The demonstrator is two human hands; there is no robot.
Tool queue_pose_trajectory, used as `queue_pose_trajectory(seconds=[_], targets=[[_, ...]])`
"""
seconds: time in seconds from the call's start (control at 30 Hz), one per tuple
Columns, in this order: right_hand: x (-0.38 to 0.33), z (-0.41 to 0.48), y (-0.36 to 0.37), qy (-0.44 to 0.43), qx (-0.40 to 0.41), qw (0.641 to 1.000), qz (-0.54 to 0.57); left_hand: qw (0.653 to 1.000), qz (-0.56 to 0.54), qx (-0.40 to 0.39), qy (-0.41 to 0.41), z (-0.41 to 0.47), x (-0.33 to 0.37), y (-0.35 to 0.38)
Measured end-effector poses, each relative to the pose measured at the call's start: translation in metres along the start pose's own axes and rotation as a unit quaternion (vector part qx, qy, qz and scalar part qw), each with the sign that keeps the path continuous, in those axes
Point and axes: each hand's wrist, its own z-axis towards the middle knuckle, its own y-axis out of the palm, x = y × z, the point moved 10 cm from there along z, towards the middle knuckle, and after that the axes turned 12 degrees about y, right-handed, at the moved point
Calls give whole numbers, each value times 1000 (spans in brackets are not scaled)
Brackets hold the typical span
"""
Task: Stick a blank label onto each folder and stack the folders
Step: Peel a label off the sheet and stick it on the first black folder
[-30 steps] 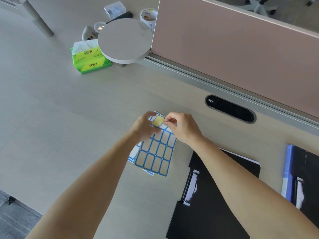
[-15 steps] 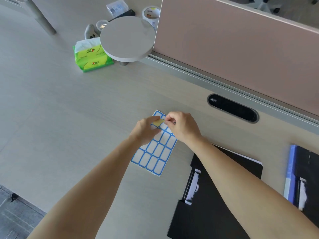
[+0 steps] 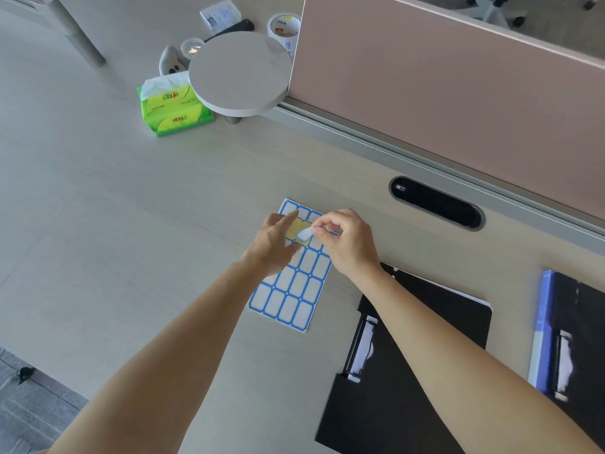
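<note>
I see the blue-bordered white label sheet lying flat on the worktop, one curled white label peeled up above its yellow backing. Just beside it lies an open black plastic folder; a blue-spined black folder lies farther right.

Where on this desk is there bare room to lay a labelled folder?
Widest bare patch: left of the label sheet, below the tissue pack. A narrower strip lies between sheet and divider rail. Crowded: right side, with black folder and blue-edged folder.

Office: desk with partition screen, cable port, folders, tape roll.
</note>
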Motion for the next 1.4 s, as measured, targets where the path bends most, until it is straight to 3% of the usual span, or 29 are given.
queue_pose_trajectory(seconds=[0.13,0.17,0.23,0.33,0.43,0.6,0.77,1.1,1.3,1.4], targets=[[8,-4,-17,70,-15,994,80,994,110,4,19,-9,14,-9],[9,-7,-22,82,-18,990,109,995,95,-1,36,-10,24,-11],[11,-17,-34,98,-14,984,146,998,-34,-14,52,-16,46,-11],[15,-41,-55,120,1,973,197,979,-203,-7,25,-24,74,-13],[26,-69,-79,153,13,957,246,977,-215,-2,-12,-32,97,-9],[44,-109,-120,172,47,957,231,971,-233,-60,5,-48,141,20],[81,-135,-140,214,61,950,220,962,-265,-71,-1,-56,160,61],[162,-129,-123,273,84,939,191,988,-147,-26,-44,-47,137,120],[189,-110,-123,291,88,937,172,998,-55,26,-23,-39,132,130],[195,-101,-126,290,90,941,150,997,-10,65,48,-36,135,132]])
